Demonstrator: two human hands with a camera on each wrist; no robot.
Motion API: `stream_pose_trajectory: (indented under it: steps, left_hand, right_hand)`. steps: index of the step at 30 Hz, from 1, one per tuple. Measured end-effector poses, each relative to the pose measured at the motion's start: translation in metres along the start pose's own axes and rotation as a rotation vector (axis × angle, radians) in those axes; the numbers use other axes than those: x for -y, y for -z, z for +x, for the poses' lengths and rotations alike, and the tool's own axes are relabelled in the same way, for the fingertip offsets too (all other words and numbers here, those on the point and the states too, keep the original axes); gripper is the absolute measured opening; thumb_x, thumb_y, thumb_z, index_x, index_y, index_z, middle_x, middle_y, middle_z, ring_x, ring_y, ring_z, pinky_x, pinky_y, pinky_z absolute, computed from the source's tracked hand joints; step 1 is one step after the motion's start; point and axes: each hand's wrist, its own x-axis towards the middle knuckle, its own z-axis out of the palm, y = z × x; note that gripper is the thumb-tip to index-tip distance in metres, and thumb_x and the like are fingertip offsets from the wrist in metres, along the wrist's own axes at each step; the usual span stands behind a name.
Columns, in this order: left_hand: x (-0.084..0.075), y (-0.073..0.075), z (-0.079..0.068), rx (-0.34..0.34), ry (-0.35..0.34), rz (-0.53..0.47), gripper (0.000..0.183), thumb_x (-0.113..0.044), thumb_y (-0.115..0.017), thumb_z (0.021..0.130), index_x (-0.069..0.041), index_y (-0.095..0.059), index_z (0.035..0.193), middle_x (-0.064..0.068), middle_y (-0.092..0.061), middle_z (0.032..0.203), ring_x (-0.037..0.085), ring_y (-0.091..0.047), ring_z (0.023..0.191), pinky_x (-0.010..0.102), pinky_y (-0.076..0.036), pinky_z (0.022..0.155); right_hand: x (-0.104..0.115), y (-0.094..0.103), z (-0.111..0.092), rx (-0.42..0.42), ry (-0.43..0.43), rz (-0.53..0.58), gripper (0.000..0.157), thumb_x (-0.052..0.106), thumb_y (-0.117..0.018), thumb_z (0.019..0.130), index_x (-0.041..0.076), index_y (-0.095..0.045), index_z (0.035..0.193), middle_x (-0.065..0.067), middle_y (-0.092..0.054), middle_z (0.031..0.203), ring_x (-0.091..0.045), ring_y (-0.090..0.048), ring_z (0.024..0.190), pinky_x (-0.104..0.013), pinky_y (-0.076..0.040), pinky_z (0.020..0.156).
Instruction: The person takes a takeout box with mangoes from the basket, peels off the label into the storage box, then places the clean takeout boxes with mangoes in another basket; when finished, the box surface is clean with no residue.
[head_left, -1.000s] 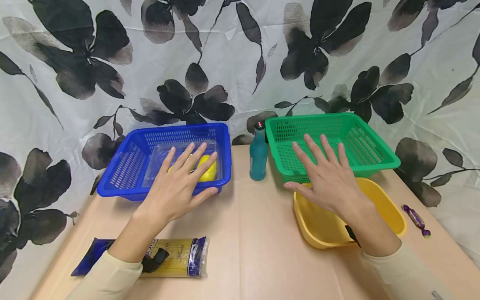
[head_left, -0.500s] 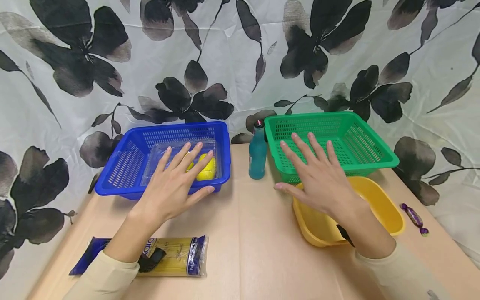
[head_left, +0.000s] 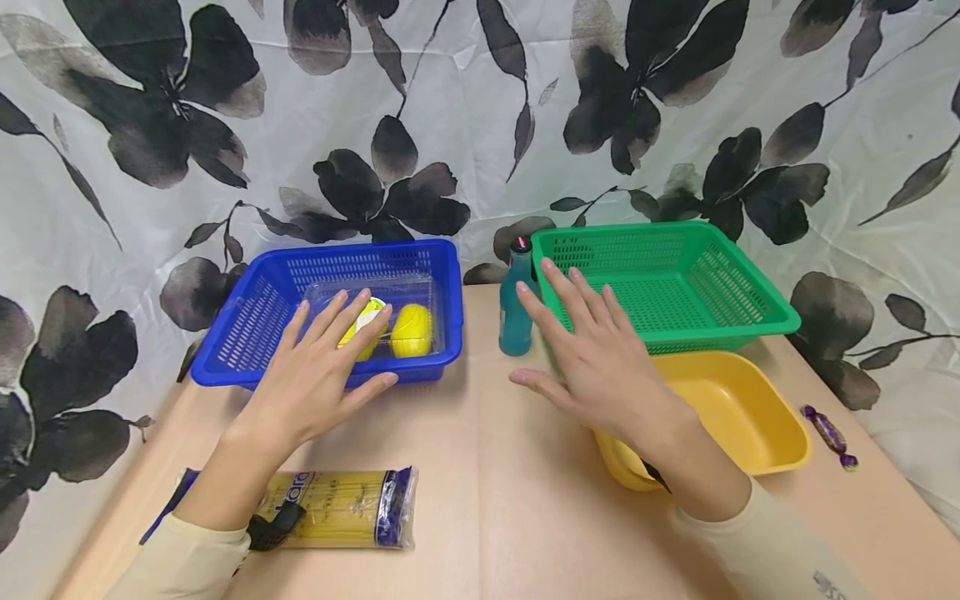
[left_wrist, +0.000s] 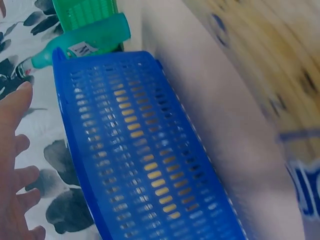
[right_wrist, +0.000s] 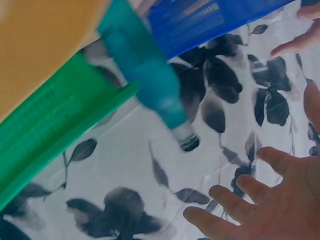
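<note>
My left hand (head_left: 315, 375) is spread flat in the air over the near rim of the blue basket (head_left: 262, 367), holding nothing. Inside that basket lies a clear plastic container (head_left: 408, 287) with two yellow items (head_left: 412, 332) in it, one partly behind my fingers. My right hand (head_left: 600, 358), fingers also spread, hovers over the near left side of the yellow tub (head_left: 738, 417). Its fingertips overlap the green basket (head_left: 675, 283) and the teal glass bottle (head_left: 515, 312) in the head view. The bottle stands upright between the two baskets, its dark cap showing in the right wrist view.
A pack of spaghetti (head_left: 337, 508) lies at the front left, partly under my left forearm. To the right of the tub is a purple wrapped candy (head_left: 829, 437). A floral curtain (head_left: 480, 125) hangs directly behind the baskets.
My right hand has moved left, from over the green basket toward the bottle. The left hand has shifted slightly left, uncovering more of the yellow items. The objects have stayed in place.
</note>
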Motion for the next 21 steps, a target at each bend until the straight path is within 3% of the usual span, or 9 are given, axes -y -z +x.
stream_pose_trajectory:
  steps: [4,12,21]
  left_hand:
    - [0.007,0.001,-0.002,0.008,0.009,0.001,0.08,-0.064,-0.057,0.097,-0.029,-0.03,0.163,0.009,-0.022,0.171,0.037,-0.019,0.156,0.057,0.001,0.127]
    - [0.026,-0.001,-0.004,0.034,0.042,-0.029,0.082,-0.067,-0.056,0.096,-0.03,-0.029,0.164,0.009,-0.023,0.17,0.037,-0.019,0.156,0.059,-0.008,0.126]
    - [0.051,-0.008,-0.006,0.058,0.122,-0.107,0.077,-0.062,-0.057,0.097,-0.031,-0.031,0.163,0.01,-0.022,0.17,0.04,-0.018,0.155,0.078,-0.006,0.114]
  right_hand:
    - [0.014,-0.005,0.005,-0.016,0.029,0.022,0.089,0.066,-0.053,0.097,0.027,-0.014,0.167,-0.004,0.006,0.174,-0.039,-0.011,0.158,-0.066,-0.016,0.123]
    - [0.047,-0.024,0.022,0.003,0.12,0.037,0.086,0.062,-0.056,0.099,0.024,-0.018,0.166,-0.007,-0.005,0.174,-0.037,-0.013,0.158,-0.064,-0.018,0.123]
    - [0.061,-0.037,0.047,0.054,0.121,0.037,0.085,0.066,-0.049,0.099,0.025,-0.016,0.167,-0.005,-0.006,0.174,-0.034,-0.015,0.158,-0.061,-0.022,0.123]
